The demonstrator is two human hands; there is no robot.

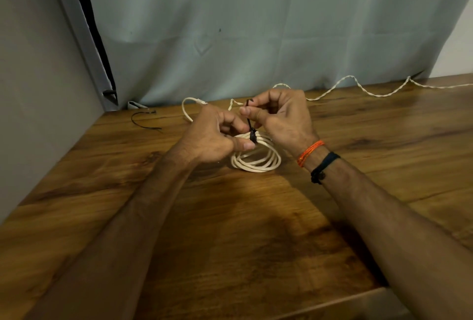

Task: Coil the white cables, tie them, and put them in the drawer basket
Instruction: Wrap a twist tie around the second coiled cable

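A white cable wound into a coil (258, 159) rests on the wooden table (230, 217). A black tie (252, 132) is wrapped around the coil's far side. My left hand (217, 137) pinches the coil at the tie. My right hand (279, 114) grips the tie's free tail and holds it upward. One plug end of the cable (198, 101) loops out behind my left hand. The drawer basket is out of sight.
A second, twisted white cable (358, 86) runs along the table's back edge to the right. A spare black tie (143, 121) lies at the back left. A grey curtain (256, 25) hangs behind; a wall stands on the left.
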